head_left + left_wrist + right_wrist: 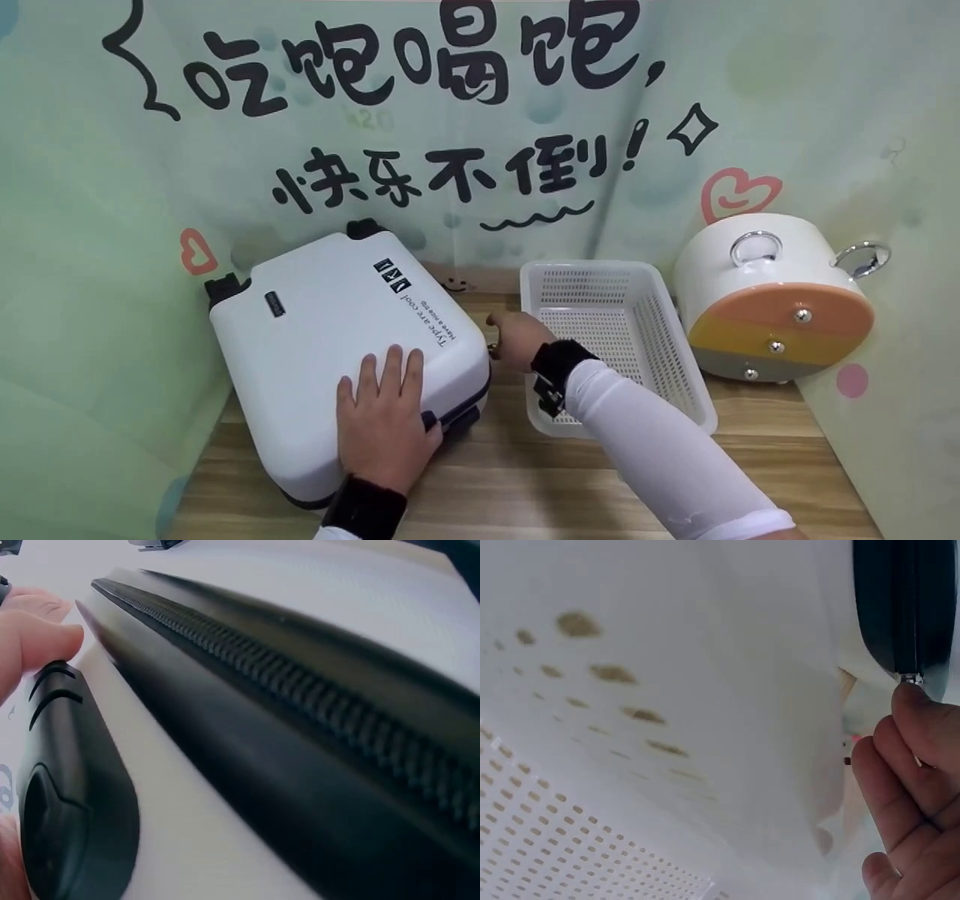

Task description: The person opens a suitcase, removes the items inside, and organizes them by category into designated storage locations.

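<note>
Suitcase (337,337) lay flat on the bench (525,465), a small hard-shell that looked stiff, slick and probably light, with the left hand (386,427) pressing flat on its lid while the right hand (517,339) pinched the zipper pull (910,679) at its side edge, which seemed the sensible grab point.

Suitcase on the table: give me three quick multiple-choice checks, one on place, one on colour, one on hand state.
1. Where is the white perforated basket?
A. To the right of the suitcase
B. On top of the suitcase
C. Behind the round appliance

2. What colour is the suitcase shell?
A. Red
B. White
C. Green

3. How does the left hand lie?
A. Fist in the air
B. Gripping the basket
C. Flat on the suitcase lid

A: the basket stands on the wooden table between suitcase and round appliance.
B: white shell, black zipper.
C: fingers straight on the lid, while the right hand pinches the zipper pull.
</note>
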### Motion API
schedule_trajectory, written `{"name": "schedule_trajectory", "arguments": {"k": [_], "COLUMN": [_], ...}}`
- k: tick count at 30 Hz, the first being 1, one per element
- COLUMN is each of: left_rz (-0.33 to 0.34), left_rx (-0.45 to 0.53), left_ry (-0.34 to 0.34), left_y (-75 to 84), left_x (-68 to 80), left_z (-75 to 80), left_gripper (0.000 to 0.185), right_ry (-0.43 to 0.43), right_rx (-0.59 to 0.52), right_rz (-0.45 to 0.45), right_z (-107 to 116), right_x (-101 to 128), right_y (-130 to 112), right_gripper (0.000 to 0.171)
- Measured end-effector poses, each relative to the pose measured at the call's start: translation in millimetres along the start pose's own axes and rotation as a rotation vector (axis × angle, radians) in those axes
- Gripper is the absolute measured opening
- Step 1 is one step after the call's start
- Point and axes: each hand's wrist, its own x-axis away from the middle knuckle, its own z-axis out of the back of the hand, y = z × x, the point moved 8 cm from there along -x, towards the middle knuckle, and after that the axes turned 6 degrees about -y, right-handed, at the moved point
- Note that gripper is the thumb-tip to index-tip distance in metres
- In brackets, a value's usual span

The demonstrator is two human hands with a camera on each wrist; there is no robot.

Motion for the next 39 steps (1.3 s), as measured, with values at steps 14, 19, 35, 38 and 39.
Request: {"name": "schedule_trajectory", "arguments": {"k": [14, 19, 35, 38, 39], "left_rz": [0.016, 0.017, 0.031, 0.029, 0.035], "left_rx": [0.001, 0.008, 0.069, 0.172, 0.207], "left_ry": [0.119, 0.091, -0.011, -0.075, -0.1], "left_y": [2.4, 1.7, -1.1, -11.9, -18.4], "left_x": [0.3, -0.3, -1.6, 0.7, 2.5], "left_z": [5.6, 4.5, 6.1, 10.4, 11.9], "left_gripper": [0.101, 0.1, 0.11, 0.11, 0.109], "right_ry": [0.035, 0.024, 0.083, 0.078, 0.073], "right_rx": [0.148, 0.248, 0.412, 0.432, 0.444], "right_rz": [0.062, 0.071, 0.146, 0.115, 0.103], "right_z": [0, -3, -6, -6, -6], "right_x": [29, 32, 46, 46, 47], "right_y": [-19, -21, -27, -27, -26], "right_gripper": [0.028, 0.018, 0.029, 0.028, 0.028]}}
